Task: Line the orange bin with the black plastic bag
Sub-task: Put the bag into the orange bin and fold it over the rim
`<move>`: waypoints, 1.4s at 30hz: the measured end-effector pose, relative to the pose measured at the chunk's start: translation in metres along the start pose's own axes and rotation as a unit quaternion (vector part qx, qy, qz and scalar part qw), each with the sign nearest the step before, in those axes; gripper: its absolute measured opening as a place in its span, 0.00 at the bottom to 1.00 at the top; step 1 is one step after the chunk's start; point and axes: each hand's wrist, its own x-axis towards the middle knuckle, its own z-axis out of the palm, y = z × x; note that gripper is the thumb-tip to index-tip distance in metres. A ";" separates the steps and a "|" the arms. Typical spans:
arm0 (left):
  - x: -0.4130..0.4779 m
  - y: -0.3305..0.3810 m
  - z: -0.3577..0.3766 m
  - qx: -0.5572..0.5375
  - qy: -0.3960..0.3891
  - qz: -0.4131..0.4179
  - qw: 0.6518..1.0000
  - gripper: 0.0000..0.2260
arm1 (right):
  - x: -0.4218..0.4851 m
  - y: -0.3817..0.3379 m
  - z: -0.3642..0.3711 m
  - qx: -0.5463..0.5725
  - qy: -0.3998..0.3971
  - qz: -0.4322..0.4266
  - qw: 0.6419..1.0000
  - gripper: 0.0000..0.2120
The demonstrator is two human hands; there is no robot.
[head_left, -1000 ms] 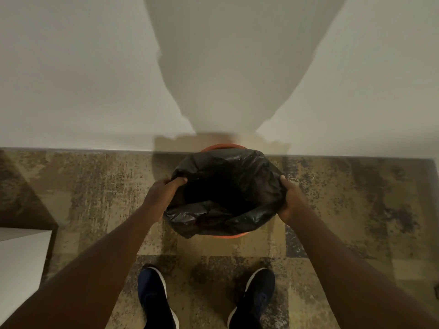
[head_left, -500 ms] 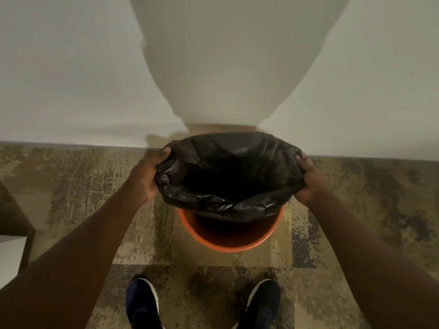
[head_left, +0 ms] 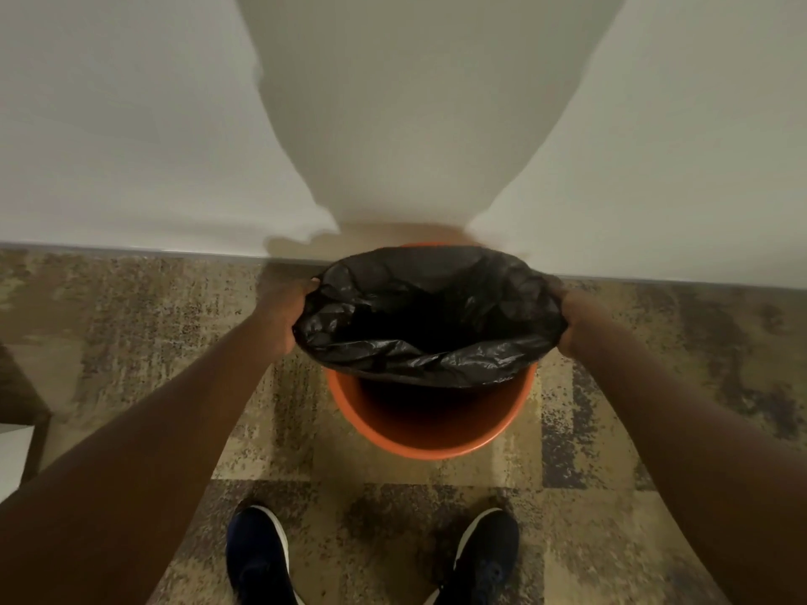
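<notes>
The black plastic bag is stretched open between the hands, over the far part of the orange bin. The left hand and right hand each grip its edge. Beneath them lies mottled carpet; beyond, a pale wall.

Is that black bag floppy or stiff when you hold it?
Probably floppy: the black plastic bag is crumpled, and its near edge sags between the left hand and right hand. Likely light, held just by its edges. Its shiny film may slip.
</notes>
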 end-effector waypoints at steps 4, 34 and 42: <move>0.006 0.010 -0.021 -0.092 -0.222 0.039 0.970 0.21 | -0.022 -0.012 -0.017 0.136 -0.149 -0.066 0.977 0.17; 0.027 -0.002 0.003 0.043 0.039 0.032 0.998 0.07 | 0.023 0.009 -0.005 0.110 -0.138 -0.077 0.981 0.19; 0.000 -0.035 -0.031 0.055 -0.112 -0.064 0.990 0.24 | -0.002 0.030 -0.050 -0.013 -0.129 -0.025 0.991 0.29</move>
